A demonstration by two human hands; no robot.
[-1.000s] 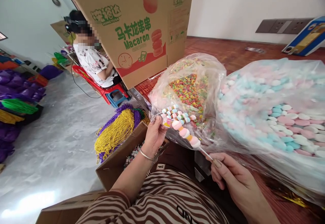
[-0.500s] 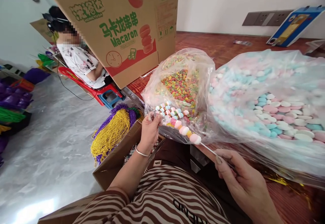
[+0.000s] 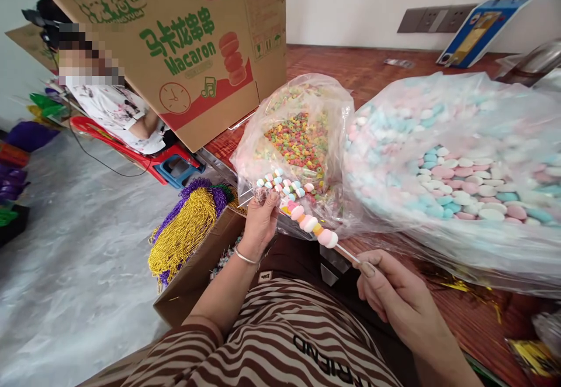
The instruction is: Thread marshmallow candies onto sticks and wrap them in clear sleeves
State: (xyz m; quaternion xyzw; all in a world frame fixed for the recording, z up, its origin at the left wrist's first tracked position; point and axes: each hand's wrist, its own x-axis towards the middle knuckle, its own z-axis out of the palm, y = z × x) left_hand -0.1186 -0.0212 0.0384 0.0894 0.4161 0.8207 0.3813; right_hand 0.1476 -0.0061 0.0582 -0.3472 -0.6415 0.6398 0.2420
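My right hand [image 3: 390,287] pinches the white stick of a candy skewer [image 3: 326,237], threaded with pink, white and orange-yellow pieces. The skewer slants up and left, its far end inside or against clear plastic near my left hand [image 3: 260,223]. That hand is closed, thumb and fingers pinching crinkled clear plastic, apparently a wrapper [image 3: 263,195]. Just beyond its fingertips lie small skewered blue, white and pink candies [image 3: 289,187]. Behind them stands an open clear bag [image 3: 245,147] of colourful ring-shaped pieces [image 3: 300,141].
A large bag [image 3: 385,106] of pastel discs covers the right of the red-brown table [image 3: 307,59]. A tall cardboard box [image 3: 184,112] stands at the back left. Gold and purple bead strings [image 3: 182,229] hang over an open carton [image 3: 197,264]. A person [image 3: 118,106] sits farther left.
The view has turned slightly right, so everything shifts left in the picture. Both hands keep their hold, and the skewer stays at nearly the same slant between them.
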